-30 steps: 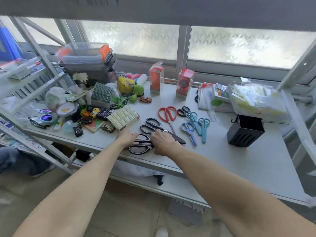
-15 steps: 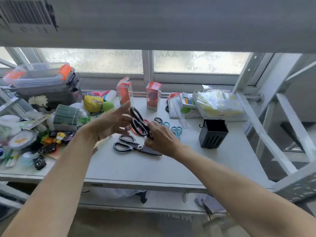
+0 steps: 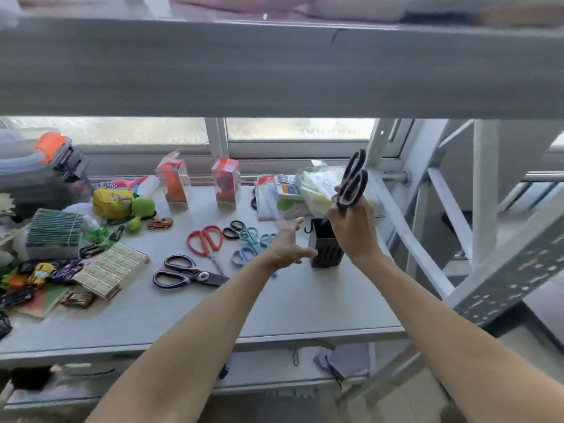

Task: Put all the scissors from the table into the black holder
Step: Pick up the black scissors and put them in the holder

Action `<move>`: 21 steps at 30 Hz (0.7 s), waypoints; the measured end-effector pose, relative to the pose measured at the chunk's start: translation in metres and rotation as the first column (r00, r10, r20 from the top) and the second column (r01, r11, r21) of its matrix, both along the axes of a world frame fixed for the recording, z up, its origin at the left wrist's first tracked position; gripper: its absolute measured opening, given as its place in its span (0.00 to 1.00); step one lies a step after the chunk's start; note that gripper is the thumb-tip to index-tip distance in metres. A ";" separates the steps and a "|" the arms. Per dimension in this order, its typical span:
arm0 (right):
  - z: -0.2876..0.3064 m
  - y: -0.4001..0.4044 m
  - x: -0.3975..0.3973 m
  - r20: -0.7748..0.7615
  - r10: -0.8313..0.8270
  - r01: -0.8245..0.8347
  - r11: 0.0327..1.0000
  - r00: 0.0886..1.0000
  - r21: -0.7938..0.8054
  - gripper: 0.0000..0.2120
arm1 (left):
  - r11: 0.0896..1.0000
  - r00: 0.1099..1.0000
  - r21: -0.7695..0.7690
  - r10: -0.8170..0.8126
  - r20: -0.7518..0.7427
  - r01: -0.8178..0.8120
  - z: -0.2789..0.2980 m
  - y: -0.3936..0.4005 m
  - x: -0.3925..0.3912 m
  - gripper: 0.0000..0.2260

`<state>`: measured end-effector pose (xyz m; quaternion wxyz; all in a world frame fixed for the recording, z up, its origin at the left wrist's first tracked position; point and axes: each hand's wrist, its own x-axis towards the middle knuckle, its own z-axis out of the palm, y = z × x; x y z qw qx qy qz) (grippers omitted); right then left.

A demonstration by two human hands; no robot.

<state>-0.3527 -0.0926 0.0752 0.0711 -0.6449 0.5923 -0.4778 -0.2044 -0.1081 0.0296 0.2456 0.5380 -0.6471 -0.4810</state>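
While the right hand (image 3: 354,230) grips a pair of black-handled scissors (image 3: 351,184) around the blades, handles up and tips pointing down into the open top of the black holder (image 3: 325,250), no brand or writing on them can be read; the loops are dark, oval and blurred. The holder is a square, slotted black box with a small hook on its rim, standing on the grey table (image 3: 305,300) directly under that grip. Just left of the grip, the left hand (image 3: 287,247) hovers with fingers spread and nothing in it, beside the holder's left wall; whether it touches the wall cannot be told. Further left of the grip lie the remaining scissors: small blue pairs (image 3: 250,242) partly behind the left hand, a small black-handled pair (image 3: 233,229), a red-handled pair (image 3: 205,241), and, nearer the table's front edge, a large black-handled pair (image 3: 186,271) lying flat. Beyond the grip, toward the window, sit a clear bag (image 3: 317,187) and two orange boxes (image 3: 224,187); their printing is too blurred to read. A flat printed card pack (image 3: 111,271) far left carries rows of text that is illegible.
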 end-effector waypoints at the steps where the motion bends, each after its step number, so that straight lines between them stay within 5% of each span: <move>1: -0.004 -0.001 -0.004 -0.023 0.011 -0.010 0.999 1.000 0.039 0.05 | 1.000 1.000 -0.010 0.021 0.002 -0.021 -0.002 -0.001 -0.006 0.42; 6: -0.019 -0.003 -0.002 -0.158 0.062 -0.026 0.975 0.986 0.219 0.06 | 0.996 0.998 -0.060 0.067 -0.013 -0.068 -0.012 -0.008 -0.017 0.40; 13: -0.038 -0.007 0.007 -0.222 0.076 0.014 0.926 0.972 0.377 0.11 | 0.991 0.994 -0.102 0.084 -0.068 -0.091 -0.018 -0.011 -0.018 0.25; 21: -0.042 -0.007 0.009 -0.227 0.100 0.006 0.906 0.969 0.424 0.16 | 0.997 0.999 -0.067 0.040 -0.037 -0.043 -0.020 -0.021 -0.020 0.25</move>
